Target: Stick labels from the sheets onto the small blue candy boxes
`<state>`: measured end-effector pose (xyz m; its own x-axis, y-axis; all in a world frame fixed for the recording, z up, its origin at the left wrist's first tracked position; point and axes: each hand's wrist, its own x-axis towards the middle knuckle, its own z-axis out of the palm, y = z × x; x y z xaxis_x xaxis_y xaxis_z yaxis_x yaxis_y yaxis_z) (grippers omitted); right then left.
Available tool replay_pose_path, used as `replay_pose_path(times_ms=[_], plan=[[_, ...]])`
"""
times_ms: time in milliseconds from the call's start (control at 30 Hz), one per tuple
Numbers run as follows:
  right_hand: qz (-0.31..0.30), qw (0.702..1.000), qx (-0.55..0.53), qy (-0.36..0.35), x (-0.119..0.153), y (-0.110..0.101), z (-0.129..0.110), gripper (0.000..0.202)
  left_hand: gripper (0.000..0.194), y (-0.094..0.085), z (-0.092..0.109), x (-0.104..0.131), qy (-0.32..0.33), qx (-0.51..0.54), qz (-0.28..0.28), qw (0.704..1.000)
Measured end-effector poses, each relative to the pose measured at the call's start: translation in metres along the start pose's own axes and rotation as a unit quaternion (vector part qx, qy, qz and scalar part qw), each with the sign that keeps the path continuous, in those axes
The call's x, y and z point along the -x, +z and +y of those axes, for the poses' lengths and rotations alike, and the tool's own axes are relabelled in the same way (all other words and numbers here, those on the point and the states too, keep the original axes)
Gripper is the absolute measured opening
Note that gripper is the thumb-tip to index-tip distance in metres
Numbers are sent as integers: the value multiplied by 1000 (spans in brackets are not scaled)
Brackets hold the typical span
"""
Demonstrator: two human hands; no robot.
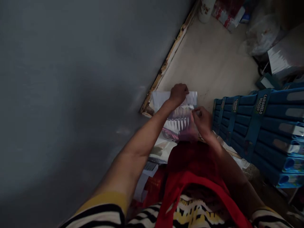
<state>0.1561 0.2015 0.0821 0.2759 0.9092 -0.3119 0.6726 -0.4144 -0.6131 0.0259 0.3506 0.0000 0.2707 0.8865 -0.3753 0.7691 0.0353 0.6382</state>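
A clear plastic packet point(181, 122) with white ribbed rows and pink parts lies on the near end of the pale tabletop, in front of my body. Over its upper edge my left hand point(178, 94) is closed, fingers curled down on the plastic. At the packet's right edge, my right hand point(202, 119) pinches the film between thumb and fingers. The fingertips are dim, so the exact hold is partly hidden. A red apron point(194, 161) hangs just below the packet.
Stacked blue boxes point(258, 123) marked "Caramelo Macizo" stand on the right. A grey wall point(71, 79) fills the left, beside the table's rough edge point(166, 60). Farther back are a white cylindrical container point(206, 11) and clear plastic bags point(263, 34).
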Motion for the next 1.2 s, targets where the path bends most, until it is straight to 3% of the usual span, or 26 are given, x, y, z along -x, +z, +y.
replay_pose_path(times_ms=[100, 167, 233, 300, 367, 400, 500, 600, 700, 767, 867, 933, 1033, 1200], plan=[[24, 980, -186, 68, 28, -25, -18, 23, 19, -7, 2, 27, 6, 110, 140, 984], [15, 958, -270, 95, 49, -46, -32, 27, 37, -16, 5, 66, -43, 241, 159, 956], [-6, 940, -319, 118, 69, -66, -44, 30, 62, -26, 11, 113, -100, 395, 89, 909], [-31, 929, -342, 137, 85, -83, -53, 34, 82, -35, 20, 158, -112, 526, -10, 843], [-57, 921, -356, 150, 98, -95, -58, 37, 89, -43, 32, 192, -93, 589, -70, 800], [-69, 917, -360, 156, 103, -100, -60, 39, 85, -47, 39, 203, -89, 594, -79, 796], [-91, 920, -346, 158, 118, -111, -62, 39, 53, -57, 60, 222, -103, 548, -65, 828], [-52, 945, -294, 133, 141, -125, -63, 33, 27, -64, 83, 240, -96, 484, -48, 868], [16, 964, -250, 92, 172, -147, -65, 28, 18, -68, 112, 265, -69, 451, -34, 889], [76, 969, -227, 65, 193, -166, -65, 27, 17, -70, 136, 280, -65, 463, -34, 884], [193, 966, -164, 43, 213, -204, -64, 24, 22, -71, 180, 292, -39, 477, -90, 873], [256, 958, -120, 44, 214, -230, -60, 23, 25, -71, 210, 288, -2, 465, -131, 875], [290, 952, -86, 50, 196, -259, -49, 23, 24, -69, 242, 268, 37, 446, -130, 885], [269, 961, -40, 56, 155, -276, -32, 23, 23, -61, 258, 235, 41, 447, -127, 884]])
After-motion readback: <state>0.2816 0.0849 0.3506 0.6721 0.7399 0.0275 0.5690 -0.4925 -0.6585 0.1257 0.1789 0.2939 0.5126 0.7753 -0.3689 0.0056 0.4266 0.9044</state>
